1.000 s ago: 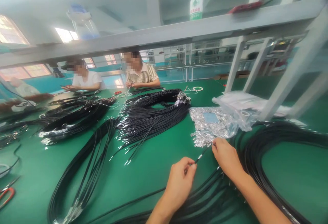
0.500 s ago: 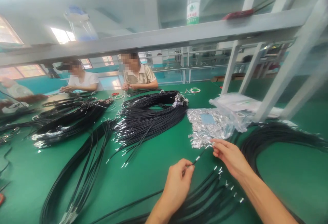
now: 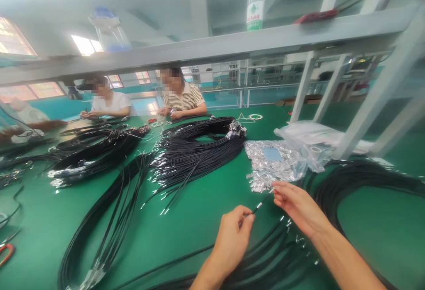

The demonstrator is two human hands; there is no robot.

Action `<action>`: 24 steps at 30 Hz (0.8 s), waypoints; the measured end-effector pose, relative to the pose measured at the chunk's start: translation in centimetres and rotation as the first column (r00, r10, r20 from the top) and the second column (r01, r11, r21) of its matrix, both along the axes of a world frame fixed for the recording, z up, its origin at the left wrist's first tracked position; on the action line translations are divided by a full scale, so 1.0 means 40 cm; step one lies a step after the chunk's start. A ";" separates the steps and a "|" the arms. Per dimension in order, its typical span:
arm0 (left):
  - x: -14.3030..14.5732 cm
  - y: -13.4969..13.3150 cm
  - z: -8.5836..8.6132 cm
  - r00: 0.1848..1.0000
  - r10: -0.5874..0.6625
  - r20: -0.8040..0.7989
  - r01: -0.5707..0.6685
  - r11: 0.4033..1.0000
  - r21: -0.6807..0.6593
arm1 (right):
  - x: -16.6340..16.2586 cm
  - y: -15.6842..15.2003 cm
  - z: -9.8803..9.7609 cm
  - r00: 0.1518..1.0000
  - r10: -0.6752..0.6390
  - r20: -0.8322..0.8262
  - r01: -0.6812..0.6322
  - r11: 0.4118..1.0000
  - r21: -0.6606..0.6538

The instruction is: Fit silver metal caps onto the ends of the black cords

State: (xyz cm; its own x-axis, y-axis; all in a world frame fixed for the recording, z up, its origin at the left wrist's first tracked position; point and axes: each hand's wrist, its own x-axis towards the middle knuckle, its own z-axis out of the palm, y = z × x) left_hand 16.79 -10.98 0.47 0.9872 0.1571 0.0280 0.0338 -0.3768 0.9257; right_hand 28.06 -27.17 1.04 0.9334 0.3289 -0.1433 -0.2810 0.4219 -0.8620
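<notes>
Low in the middle of the frame, a thin black cable (image 3: 262, 203) is pinched between thumb and fingertips of the left hand (image 3: 232, 237), just behind a small silver sleeve on the cable's end. The free tip of that cable is met by the right hand (image 3: 295, 206), whose fingers are narrowed to a pinch at the tip; whether a loose metal piece is held there cannot be told. The cable end is held just above the green worktop (image 3: 206, 210), a little right of centre and just below a heap of small silver ferrules (image 3: 270, 166).

The heap is spread on the worktop beside a crumpled clear plastic bag (image 3: 308, 141), toward the middle right. Under and between the 2 forearms, a bundle of black cables with silver ends (image 3: 275, 245) is laid across the lower edge of the frame. A large coil of black cables (image 3: 199, 148) is seen in the centre, and another dark bundle (image 3: 89, 152) lies at the left. A grey shelf rail (image 3: 212, 46) crosses the upper part of the frame, with a plastic bottle (image 3: 255, 2) standing on it at the top. At the far side of the worktop, upper left, 2 seated people (image 3: 181, 95) are seen with their hands at the cables.
</notes>
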 end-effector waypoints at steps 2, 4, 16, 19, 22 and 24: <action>-0.001 -0.001 0.001 1.000 0.001 -0.003 -0.001 1.000 0.002 | -0.002 0.001 0.003 1.000 0.000 0.000 0.000 1.000 -0.004; 0.000 -0.002 0.002 1.000 0.003 -0.007 -0.003 1.000 0.000 | -0.004 0.001 0.005 1.000 0.002 0.006 -0.002 1.000 -0.014; -0.004 -0.001 0.006 1.000 -0.010 0.008 0.010 1.000 -0.009 | -0.013 -0.008 0.006 0.984 0.166 0.067 -0.156 0.978 -0.139; -0.006 -0.003 0.013 1.000 -0.011 0.003 0.012 1.000 -0.018 | -0.016 -0.010 0.008 0.976 0.213 0.036 -0.208 0.973 -0.101; -0.006 -0.006 0.019 1.000 -0.010 -0.009 0.009 1.000 -0.012 | -0.022 -0.006 0.004 0.962 0.270 0.045 -0.262 0.956 -0.131; -0.007 -0.007 0.020 1.000 -0.014 -0.007 0.014 1.000 -0.013 | -0.031 0.002 0.000 0.941 0.336 0.038 -0.327 0.932 -0.158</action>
